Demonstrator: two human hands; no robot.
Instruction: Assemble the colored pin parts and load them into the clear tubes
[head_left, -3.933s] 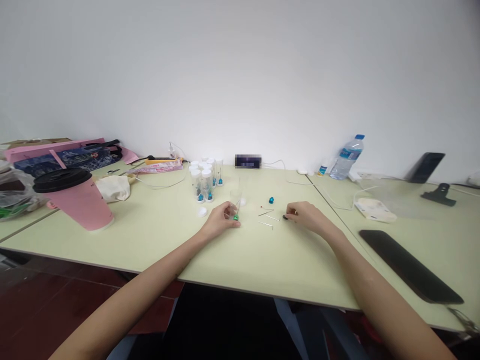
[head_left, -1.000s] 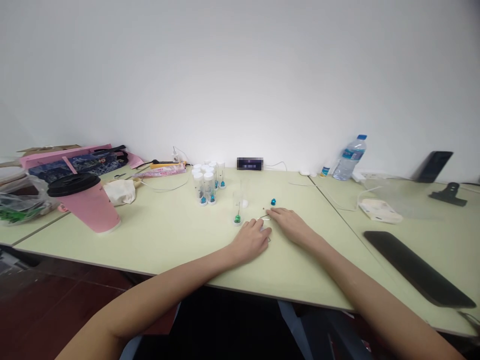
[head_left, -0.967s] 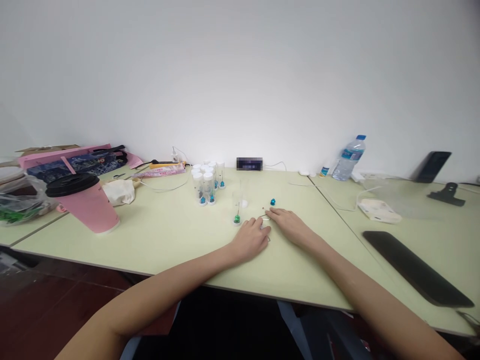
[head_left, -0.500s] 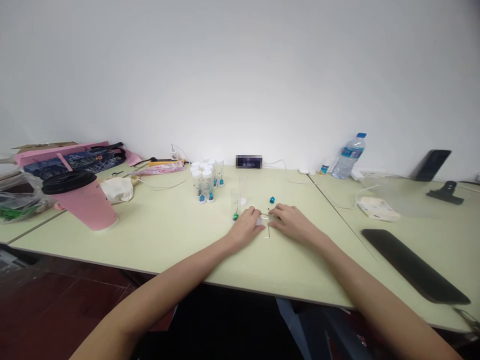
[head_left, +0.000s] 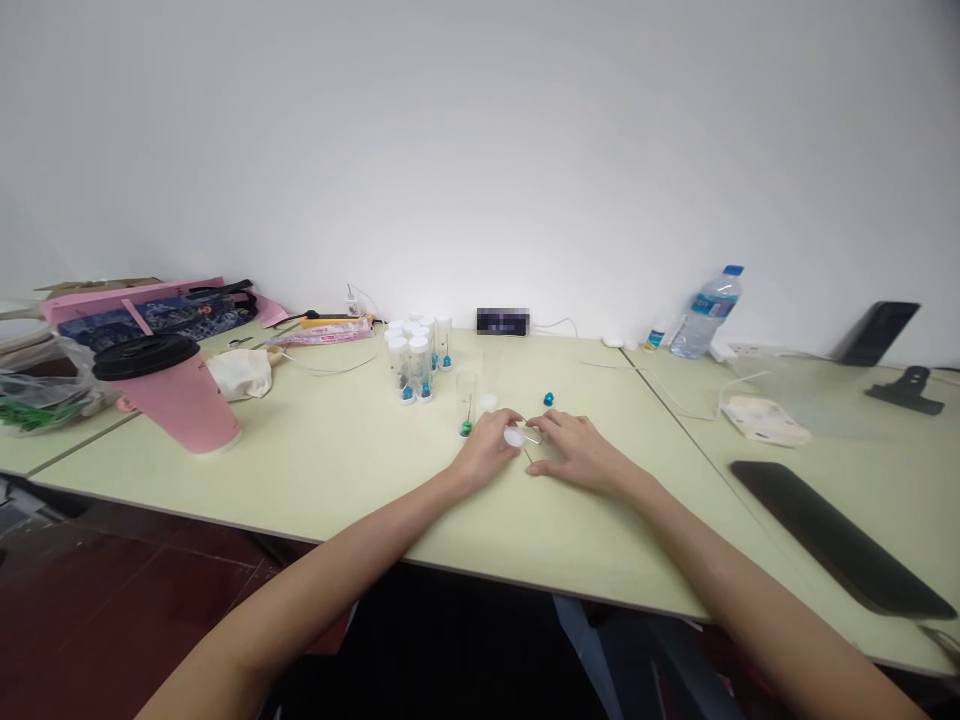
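Left hand (head_left: 484, 447) pinches white lid (head_left: 514, 437). Right hand (head_left: 574, 450) wide, tips by bent wires (head_left: 532, 438). Just left of left hand, tube (head_left: 466, 395) with green bead (head_left: 466, 428) has no lid yet. Farther left, tube bunch (head_left: 419, 366) has lids on. Blue bead (head_left: 548, 399) lies loose past right hand.

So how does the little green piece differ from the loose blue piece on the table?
The green piece is inside a clear tube; the blue piece lies on the table. A thin rod rises above the green piece, while none shows above the blue piece. Both look small and shiny.
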